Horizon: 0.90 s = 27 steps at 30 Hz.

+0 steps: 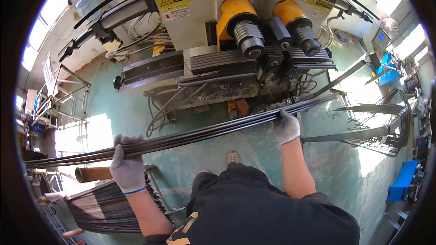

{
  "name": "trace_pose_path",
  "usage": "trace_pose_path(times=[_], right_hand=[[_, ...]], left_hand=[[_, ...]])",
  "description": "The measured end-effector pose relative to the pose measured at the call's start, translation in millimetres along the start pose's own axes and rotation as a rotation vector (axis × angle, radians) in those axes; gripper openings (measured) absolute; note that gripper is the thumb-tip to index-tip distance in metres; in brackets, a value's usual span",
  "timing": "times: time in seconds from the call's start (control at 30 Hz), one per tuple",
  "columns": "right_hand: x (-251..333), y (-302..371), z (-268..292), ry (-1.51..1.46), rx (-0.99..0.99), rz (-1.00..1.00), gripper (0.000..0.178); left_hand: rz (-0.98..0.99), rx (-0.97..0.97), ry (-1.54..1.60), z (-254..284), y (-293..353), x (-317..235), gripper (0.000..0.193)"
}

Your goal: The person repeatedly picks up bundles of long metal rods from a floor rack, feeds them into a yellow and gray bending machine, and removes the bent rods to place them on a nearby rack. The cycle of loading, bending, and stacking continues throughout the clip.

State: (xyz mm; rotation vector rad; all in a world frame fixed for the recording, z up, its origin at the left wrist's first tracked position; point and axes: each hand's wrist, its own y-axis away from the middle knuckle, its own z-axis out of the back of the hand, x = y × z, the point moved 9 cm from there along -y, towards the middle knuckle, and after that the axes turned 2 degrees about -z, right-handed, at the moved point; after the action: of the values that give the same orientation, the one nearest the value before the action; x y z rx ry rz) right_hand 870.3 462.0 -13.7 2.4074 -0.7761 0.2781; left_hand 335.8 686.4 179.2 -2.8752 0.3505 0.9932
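A bundle of long, thin dark metal rods [204, 134] stretches across in front of me, its right end higher in the picture than its left. My left hand [128, 163], in a light grey knit glove with a blue cuff edge, is closed round the bundle near its left part. Farther right, my right hand [286, 128], gloved the same way, grips the rods from the near side. Beyond the bundle stands a bending machine [200, 22] with orange housings [238, 9] and grooved steel rollers [249, 38]. More rods [222, 59] lie along its bed.
A rack at lower left holds a stack of dark rods [106, 206], with a brown tube [93, 173] beside it. To the right, a metal stand [349, 134] carries several bent rods [377, 109]. A blue box [403, 180] is at far right. Cables [156, 113] hang below the machine.
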Motion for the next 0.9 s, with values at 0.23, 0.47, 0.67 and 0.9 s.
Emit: trace_pose_path(times=[0.23, 0.47, 0.67, 0.9], right_hand=[[83, -54, -36, 0.063, -0.052, 0.324, 0.018], [79, -74, -135, 0.066, -0.065, 0.539, 0.023], [70, -127, -180, 0.111, -0.020, 0.537, 0.030], [70, -171, -148, 0.324, -0.429, 0.471, 0.036]], left_hand=[[-0.055, 0.073, -0.038, 39, -94, -79, 0.035], [0.053, -0.109, -0.113, 77, -204, 11, 0.025], [0.269, -0.141, 0.027, 75, -263, 110, 0.028], [0.431, -0.118, 0.039, 5, -272, 156, 0.032]])
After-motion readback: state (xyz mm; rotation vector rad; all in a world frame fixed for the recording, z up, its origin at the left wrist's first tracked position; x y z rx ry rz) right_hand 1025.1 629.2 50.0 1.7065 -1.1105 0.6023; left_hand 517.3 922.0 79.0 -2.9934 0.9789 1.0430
